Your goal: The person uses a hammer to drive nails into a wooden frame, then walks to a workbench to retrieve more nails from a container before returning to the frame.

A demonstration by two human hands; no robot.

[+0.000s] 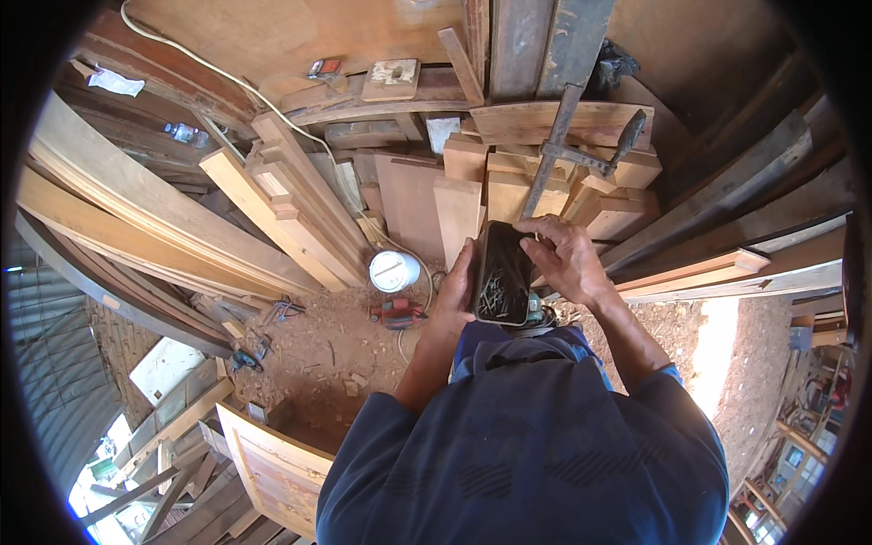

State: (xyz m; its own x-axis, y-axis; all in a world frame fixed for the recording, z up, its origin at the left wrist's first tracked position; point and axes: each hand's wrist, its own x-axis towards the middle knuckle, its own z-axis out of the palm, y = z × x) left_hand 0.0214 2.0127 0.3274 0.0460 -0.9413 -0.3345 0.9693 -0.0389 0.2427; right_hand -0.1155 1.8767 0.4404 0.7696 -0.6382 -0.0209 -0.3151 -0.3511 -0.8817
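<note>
A dark, open rectangular container with rounded corners is in front of my body, with thin metal nails gathered in its near part. My left hand grips its left side, fingers pointing away from me. Over the far right rim is my right hand, its thumb and fingers bent together. Whatever sits between those fingertips is too small to make out. Just beyond the container, a metal bar clamp with a dark handle lies across light wooden blocks.
A white bucket stands left of my hands, near a red power tool on the shavings-covered ground. Long planks lean at the left, and more boards lie to the right. A curved wooden panel is at lower left.
</note>
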